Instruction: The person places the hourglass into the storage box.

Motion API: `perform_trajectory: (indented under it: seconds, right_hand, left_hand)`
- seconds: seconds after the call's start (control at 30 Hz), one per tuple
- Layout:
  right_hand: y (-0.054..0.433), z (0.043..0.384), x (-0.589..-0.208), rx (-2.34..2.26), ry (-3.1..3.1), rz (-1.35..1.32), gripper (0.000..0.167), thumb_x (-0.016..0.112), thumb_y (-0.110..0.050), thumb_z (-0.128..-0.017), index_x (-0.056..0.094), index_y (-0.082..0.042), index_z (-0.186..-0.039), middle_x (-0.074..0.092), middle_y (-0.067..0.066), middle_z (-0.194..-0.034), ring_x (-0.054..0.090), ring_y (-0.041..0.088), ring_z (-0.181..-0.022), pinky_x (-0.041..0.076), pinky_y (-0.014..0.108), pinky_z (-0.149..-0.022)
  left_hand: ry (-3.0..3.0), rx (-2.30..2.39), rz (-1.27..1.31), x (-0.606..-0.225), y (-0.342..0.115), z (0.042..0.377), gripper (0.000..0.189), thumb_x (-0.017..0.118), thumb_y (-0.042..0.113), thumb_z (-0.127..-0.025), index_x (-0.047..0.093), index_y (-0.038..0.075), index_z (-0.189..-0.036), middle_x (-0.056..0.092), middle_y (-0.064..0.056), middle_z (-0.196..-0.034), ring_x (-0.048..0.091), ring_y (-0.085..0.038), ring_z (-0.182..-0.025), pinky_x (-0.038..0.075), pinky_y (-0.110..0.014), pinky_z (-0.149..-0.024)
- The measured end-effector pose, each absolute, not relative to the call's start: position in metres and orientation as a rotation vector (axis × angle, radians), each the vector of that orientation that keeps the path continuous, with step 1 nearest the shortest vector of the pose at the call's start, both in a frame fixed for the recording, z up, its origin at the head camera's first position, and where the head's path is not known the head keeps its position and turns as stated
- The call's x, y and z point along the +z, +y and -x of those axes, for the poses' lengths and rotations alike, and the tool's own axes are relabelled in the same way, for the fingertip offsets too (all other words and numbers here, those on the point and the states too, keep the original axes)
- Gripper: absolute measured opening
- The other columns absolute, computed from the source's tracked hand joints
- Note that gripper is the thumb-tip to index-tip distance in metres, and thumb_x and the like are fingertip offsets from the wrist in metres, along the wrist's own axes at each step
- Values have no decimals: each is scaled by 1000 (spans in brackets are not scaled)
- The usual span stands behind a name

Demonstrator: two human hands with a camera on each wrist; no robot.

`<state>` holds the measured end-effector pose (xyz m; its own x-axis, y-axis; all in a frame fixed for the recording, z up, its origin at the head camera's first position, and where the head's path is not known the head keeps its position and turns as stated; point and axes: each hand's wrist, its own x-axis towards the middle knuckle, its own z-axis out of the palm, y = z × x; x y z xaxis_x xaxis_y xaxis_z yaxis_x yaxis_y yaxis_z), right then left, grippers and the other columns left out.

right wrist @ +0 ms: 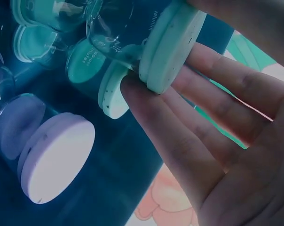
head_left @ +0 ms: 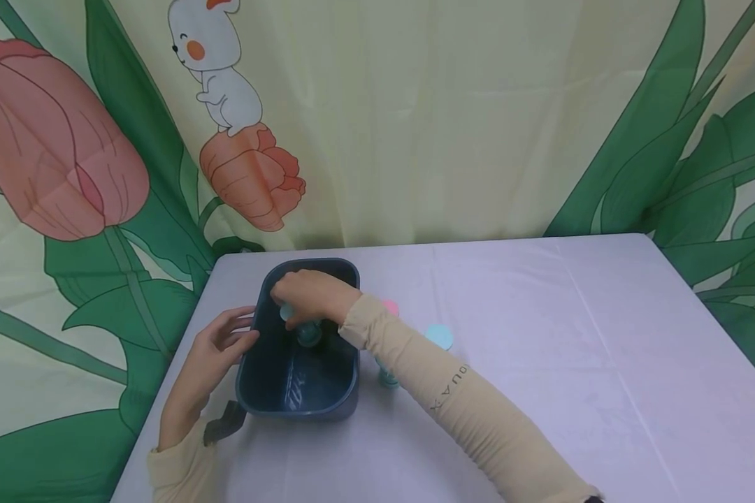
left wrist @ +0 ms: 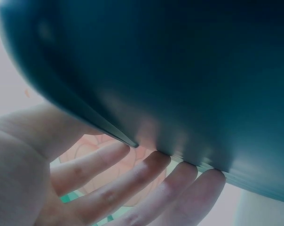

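My right hand point(head_left: 314, 295) reaches into a dark blue bin point(head_left: 298, 412). Its fingers and thumb pinch the pale green cap of a sand timer point(right wrist: 172, 49), whose clear glass bulb is in the right wrist view. Beside it in the bin lie several more sand timers, including one with a pale lilac cap point(right wrist: 59, 157) and one with a mint cap point(right wrist: 114, 92). My left hand point(head_left: 210, 356) is at the bin's left side. In the left wrist view its nearly straight fingers point(left wrist: 128, 181) rest their tips against the outer wall.
On the white-covered table point(head_left: 528, 391), right of the bin, are a light blue round top point(head_left: 439, 337), a pink one point(head_left: 391, 307) and a teal timer point(head_left: 388, 378), partly hidden by my right sleeve. A dark strap point(head_left: 225, 423) is at my left wrist. A printed curtain point(head_left: 428, 126) hangs behind.
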<state>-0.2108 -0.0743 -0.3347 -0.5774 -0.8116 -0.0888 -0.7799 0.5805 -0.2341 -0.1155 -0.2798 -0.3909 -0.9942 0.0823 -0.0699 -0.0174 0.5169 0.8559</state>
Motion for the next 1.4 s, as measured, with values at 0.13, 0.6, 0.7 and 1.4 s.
perform_trajectory:
  seconds: [0.13, 0.6, 0.7, 1.4]
  right_hand:
    - [-76, 211, -336, -263, 2604, 1355, 34, 80, -29, -85, 70, -15, -114, 70, -3, -104, 64, 10, -88, 53, 23, -83]
    - [-78, 208, -337, -260, 2506, 1370, 39, 81, -24, -84, 70, -14, -120, 71, -3, -110, 65, 9, -92, 53, 23, -86]
    - [-78, 207, -338, -229, 2505, 1386, 37, 81, -23, -84, 70, -14, -119, 70, -2, -110, 64, 10, -92, 53, 23, -85]
    - [-78, 206, -345, -232, 2512, 1402, 36, 83, -19, -82, 72, -16, -116, 71, -2, -109, 64, 11, -91, 53, 23, -84]
  left_hand:
    - [2646, 1497, -60, -390, -280, 116, 57, 60, 38, -99, 42, 15, -149, 50, -20, -146, 53, -41, -129, 52, -50, -92]
    - [2639, 1495, -56, -391, -281, 116, 56, 59, 35, -100, 42, 15, -149, 50, -19, -146, 53, -40, -130, 52, -47, -92]
    - [2640, 1494, -55, -391, -281, 116, 55, 59, 32, -100, 41, 15, -149, 51, -19, -146, 53, -40, -129, 52, -47, -91]
    - [2643, 1492, -70, -391, -280, 116, 54, 59, 32, -100, 42, 15, -149, 51, -17, -145, 54, -38, -128, 51, -33, -86]
